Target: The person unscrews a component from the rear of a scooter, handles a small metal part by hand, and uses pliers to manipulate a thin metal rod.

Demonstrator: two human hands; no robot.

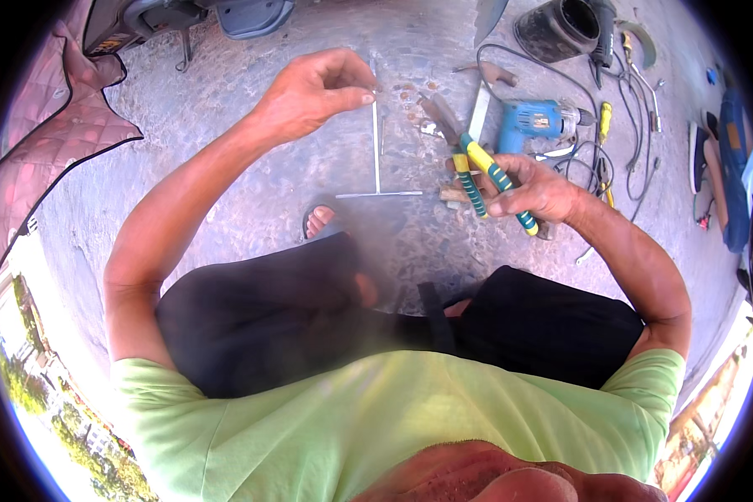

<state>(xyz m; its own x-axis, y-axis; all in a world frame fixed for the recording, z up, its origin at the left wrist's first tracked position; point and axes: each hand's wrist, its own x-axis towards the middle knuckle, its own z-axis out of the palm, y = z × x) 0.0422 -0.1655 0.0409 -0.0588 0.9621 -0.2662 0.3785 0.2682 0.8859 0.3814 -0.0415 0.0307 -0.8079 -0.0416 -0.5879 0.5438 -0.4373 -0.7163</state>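
My left hand (325,90) is closed, thumb and fingers pinched at the upper part of a thin metal T-shaped rod (376,151). Its crossbar (393,194) points toward me, in front of my foot. In my right hand (537,188) is a pair of shears (502,176) with yellow and green handles. The fingers wrap the handles, and the dark blades point away to the upper left. A blue power drill (531,121) lies just beyond that hand. Below the shears, a small brown block (453,194) shows partly.
Around the drill lie a hammer (495,74), a yellow-handled screwdriver (605,122) and dark cables (636,167). A black bucket-like container (558,30) lies at the back right. At the left hangs a quilted reddish cover (54,138). My foot (319,219) rests on the concrete floor (251,184).
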